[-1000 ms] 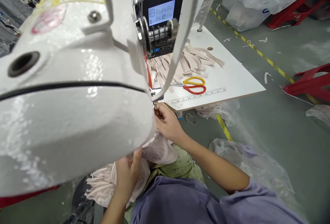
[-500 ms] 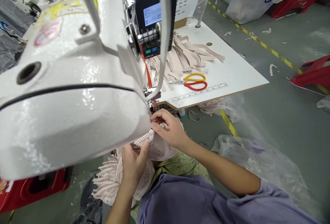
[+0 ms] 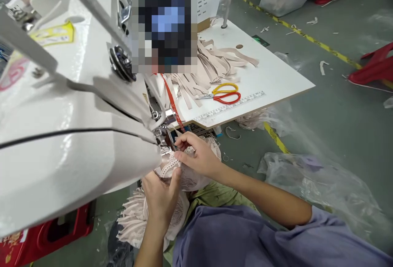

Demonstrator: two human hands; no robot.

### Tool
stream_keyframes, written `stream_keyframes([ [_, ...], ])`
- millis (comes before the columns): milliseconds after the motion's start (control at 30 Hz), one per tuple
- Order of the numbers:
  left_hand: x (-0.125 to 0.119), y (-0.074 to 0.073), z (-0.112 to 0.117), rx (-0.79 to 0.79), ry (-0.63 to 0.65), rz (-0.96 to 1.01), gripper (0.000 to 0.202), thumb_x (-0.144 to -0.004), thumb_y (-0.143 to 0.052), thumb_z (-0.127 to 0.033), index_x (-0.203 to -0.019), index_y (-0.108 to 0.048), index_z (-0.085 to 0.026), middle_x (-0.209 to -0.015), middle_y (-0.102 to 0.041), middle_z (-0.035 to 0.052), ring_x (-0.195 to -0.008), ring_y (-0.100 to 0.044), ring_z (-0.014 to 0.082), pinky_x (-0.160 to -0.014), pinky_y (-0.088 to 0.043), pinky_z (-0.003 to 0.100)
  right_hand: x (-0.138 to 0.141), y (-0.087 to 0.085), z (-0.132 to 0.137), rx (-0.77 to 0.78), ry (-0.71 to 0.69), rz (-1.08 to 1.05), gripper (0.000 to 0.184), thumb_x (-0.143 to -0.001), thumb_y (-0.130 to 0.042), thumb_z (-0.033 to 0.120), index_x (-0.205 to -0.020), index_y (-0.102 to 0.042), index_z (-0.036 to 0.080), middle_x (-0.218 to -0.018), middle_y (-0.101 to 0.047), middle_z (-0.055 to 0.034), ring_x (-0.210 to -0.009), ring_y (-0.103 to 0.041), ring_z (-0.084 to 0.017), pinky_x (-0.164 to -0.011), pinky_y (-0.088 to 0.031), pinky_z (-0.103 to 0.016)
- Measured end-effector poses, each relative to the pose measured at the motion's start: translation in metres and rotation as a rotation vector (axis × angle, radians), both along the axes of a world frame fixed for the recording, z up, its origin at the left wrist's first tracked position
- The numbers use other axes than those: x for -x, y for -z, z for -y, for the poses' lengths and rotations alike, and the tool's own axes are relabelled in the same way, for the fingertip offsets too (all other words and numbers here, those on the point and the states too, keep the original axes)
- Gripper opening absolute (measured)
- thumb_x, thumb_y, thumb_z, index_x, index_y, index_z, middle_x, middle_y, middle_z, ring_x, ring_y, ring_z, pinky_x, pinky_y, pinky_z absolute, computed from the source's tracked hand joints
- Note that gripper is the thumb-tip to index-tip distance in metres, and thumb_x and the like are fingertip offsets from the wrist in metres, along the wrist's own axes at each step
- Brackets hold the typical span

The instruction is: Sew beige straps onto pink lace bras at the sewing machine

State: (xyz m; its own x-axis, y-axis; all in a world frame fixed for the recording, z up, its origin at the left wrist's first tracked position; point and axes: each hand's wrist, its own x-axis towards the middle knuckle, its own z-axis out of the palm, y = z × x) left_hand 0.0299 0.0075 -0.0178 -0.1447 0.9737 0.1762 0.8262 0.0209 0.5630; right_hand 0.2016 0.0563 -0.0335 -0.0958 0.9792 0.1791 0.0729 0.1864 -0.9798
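Note:
A pale pink lace garment piece with a scalloped, dotted edge lies beneath the presser foot of a white sewing machine. My left hand grips the lace from the near side, thumb on top, its other fingers partly hidden behind the cloth and machine head. Close to the foot's right side, my right hand pinches the edge of the same piece between thumb and curled fingers. More gathered lace and strap ends hang below my left hand. A red ribbon runs down near the needle area.
On the white tabletop lie scissors with yellow and red handles, a printed ruler scale and a heap of beige straps. Clear plastic bags and red stools are on the floor. The control panel is blurred out.
The view has shifted, bringing the presser foot and lace edge into clearer sight. Both hands keep hold of the lace, staying close to the foot.

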Motion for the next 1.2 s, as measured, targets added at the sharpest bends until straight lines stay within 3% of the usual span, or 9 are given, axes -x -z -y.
stream_keyframes([
  [233,0.006,-0.002,0.002,-0.086,0.033,0.02,0.06,-0.077,-0.071,-0.057,-0.116,-0.045,-0.019,-0.105,-0.046,0.0073,-0.098,-0.053,0.0283,-0.084,-0.048,0.046,0.003,-0.005,0.004,0.08,-0.051,0.022,0.031,-0.082,-0.071,0.042,-0.098,-0.053,0.022,-0.091,-0.059,-0.0003,-0.08,-0.056,-0.015,-0.067,-0.044,-0.026],
  [433,0.003,-0.002,0.017,-0.087,0.064,0.483,0.046,-0.091,-0.06,-0.049,-0.122,-0.04,-0.021,-0.106,-0.048,0.0067,-0.087,-0.056,0.0171,-0.072,-0.051,0.029,-0.004,-0.005,0.014,0.248,-0.136,-0.085,0.03,-0.082,-0.071,0.044,-0.093,-0.059,0.02,-0.079,-0.056,0.0024,-0.071,-0.051,-0.013,-0.062,-0.041,-0.024],
  [600,-0.01,-0.001,0.04,-0.08,0.123,0.629,0.035,-0.095,-0.057,-0.045,-0.118,-0.044,-0.022,-0.105,-0.051,0.0073,-0.086,-0.058,0.016,-0.075,-0.053,0.03,-0.024,-0.004,0.035,0.376,-0.29,-0.17,0.027,-0.087,-0.066,0.044,-0.092,-0.072,0.018,-0.08,-0.065,-0.0006,-0.072,-0.057,-0.014,-0.062,-0.041,-0.025],
  [733,-0.015,-0.001,0.051,-0.081,0.156,0.65,0.03,-0.096,-0.056,-0.044,-0.115,-0.048,-0.022,-0.107,-0.053,0.0072,-0.092,-0.06,0.017,-0.08,-0.052,0.03,-0.032,-0.01,0.05,0.389,-0.249,-0.153,0.026,-0.086,-0.067,0.041,-0.093,-0.075,0.017,-0.086,-0.07,-0.0023,-0.077,-0.061,-0.016,-0.066,-0.044,-0.026],
  [867,-0.015,-0.003,0.059,0.018,0.185,0.71,0.028,-0.098,-0.052,-0.045,-0.114,-0.05,-0.022,-0.108,-0.057,0.0075,-0.097,-0.061,0.0184,-0.086,-0.051,0.032,-0.033,-0.017,0.061,0.414,-0.233,-0.141,0.025,-0.086,-0.067,0.04,-0.094,-0.075,0.018,-0.091,-0.072,-0.0036,-0.082,-0.064,-0.018,-0.071,-0.047,-0.028],
  [1067,-0.011,-0.013,0.065,0.162,0.17,0.759,0.03,-0.099,-0.049,-0.047,-0.109,-0.058,-0.021,-0.104,-0.062,0.0075,-0.096,-0.062,0.0194,-0.083,-0.051,0.031,-0.034,-0.022,0.073,0.341,-0.261,-0.103,0.021,-0.088,-0.066,0.037,-0.091,-0.076,0.019,-0.087,-0.071,-0.0024,-0.08,-0.063,-0.017,-0.071,-0.046,-0.027],
  [1200,-0.012,-0.019,0.067,0.27,0.253,0.789,0.028,-0.097,-0.054,-0.043,-0.11,-0.063,-0.02,-0.106,-0.065,0.0072,-0.098,-0.061,0.0199,-0.084,-0.05,0.03,-0.033,-0.023,0.079,0.269,-0.286,-0.049,0.02,-0.09,-0.064,0.036,-0.095,-0.076,0.02,-0.087,-0.07,-0.0023,-0.08,-0.062,-0.017,-0.071,-0.045,-0.027],
])
